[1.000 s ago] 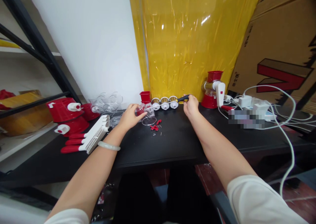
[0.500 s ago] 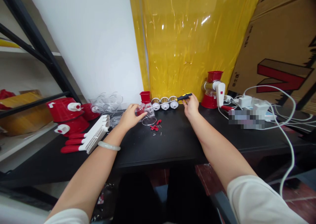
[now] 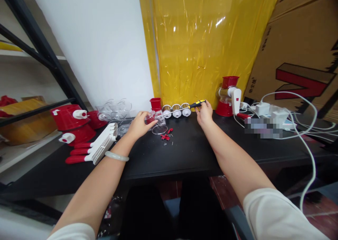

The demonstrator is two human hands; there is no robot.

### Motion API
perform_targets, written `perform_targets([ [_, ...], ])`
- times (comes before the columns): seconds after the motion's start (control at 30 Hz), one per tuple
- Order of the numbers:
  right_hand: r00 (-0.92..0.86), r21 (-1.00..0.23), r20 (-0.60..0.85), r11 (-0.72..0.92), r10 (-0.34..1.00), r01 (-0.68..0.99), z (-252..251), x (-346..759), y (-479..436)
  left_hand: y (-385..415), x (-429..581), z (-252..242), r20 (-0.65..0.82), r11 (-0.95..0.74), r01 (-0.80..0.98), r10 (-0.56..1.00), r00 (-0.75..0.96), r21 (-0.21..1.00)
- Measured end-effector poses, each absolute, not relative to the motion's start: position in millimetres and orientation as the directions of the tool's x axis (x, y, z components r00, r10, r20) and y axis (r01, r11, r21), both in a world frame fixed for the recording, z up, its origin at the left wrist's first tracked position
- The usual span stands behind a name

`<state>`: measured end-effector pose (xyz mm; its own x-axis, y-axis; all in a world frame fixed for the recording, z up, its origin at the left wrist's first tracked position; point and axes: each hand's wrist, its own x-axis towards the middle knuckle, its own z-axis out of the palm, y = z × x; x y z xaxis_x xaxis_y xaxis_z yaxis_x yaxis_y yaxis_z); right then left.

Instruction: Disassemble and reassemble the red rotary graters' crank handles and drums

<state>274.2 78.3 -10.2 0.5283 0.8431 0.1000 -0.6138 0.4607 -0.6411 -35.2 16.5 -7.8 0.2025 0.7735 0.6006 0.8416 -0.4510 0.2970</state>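
Observation:
My left hand [image 3: 140,125] is closed around a clear plastic housing [image 3: 160,120], which rests on the black table. In my right hand [image 3: 204,114] is a screwdriver [image 3: 197,104] with a black and yellow handle. Its long metal shaft slants down to the left, and the tip reaches the housing; the exact contact point is too small to make out. Small red plastic parts [image 3: 165,137] and a few tiny screws [image 3: 172,143] lie in front of the housing. Behind it are three metal grater drums [image 3: 176,111] with white ends and a red hopper [image 3: 155,103].
White crank handles with red grips [image 3: 102,145], red bases [image 3: 71,123] and more clear housings [image 3: 114,109] lie at left. An assembled red-and-white drum grater [image 3: 229,97] stands at right, beside white chargers and cables [image 3: 277,116]. A large cardboard box [image 3: 298,49] leans behind.
Almost nothing differs. Both hands, the screwdriver and the clear housing keep their places, with only a slight shift of the whole view.

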Motion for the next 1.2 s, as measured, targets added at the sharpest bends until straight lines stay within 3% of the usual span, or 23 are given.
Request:
perform_targets([
  [0.5,0.611,-0.598,0.100,0.538,0.785,-0.593,-4.6,268.9,71.1,17.2,-35.4,-7.6,0.603,-0.461,0.841,0.767,0.219,0.282],
  [1.2,0.560,-0.631,0.086,0.479,0.824,-0.610,-7.6,273.8,73.8,16.8,-35.3,-8.1,0.607,-0.462,0.838,0.766,0.212,0.290],
])
